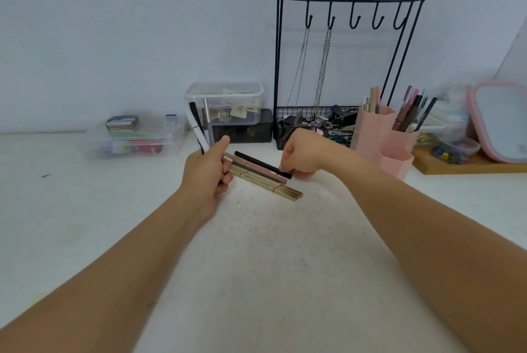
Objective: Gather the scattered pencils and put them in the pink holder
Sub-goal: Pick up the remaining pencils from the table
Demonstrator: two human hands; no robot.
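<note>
Left hand (206,171) curled round a small upright bundle of pencils (199,127), kept out of the way while collecting. Right hand (298,154) knuckles-up, fingertips pinching the far end of a black pencil (261,164) among the row (265,178) left on the bench (256,253) between both hands. Just right of that hand, the pink holder (382,136), already part-filled, within easy reach.

readable text: honestly none, nothing in the shot could be read
pencils on the tabletop (263,174): any printing was too small to make out
clear boxes at the back edge (225,103): paper bits inside showed no legible marks
pink holder (383,136): plain, no label visible
</note>
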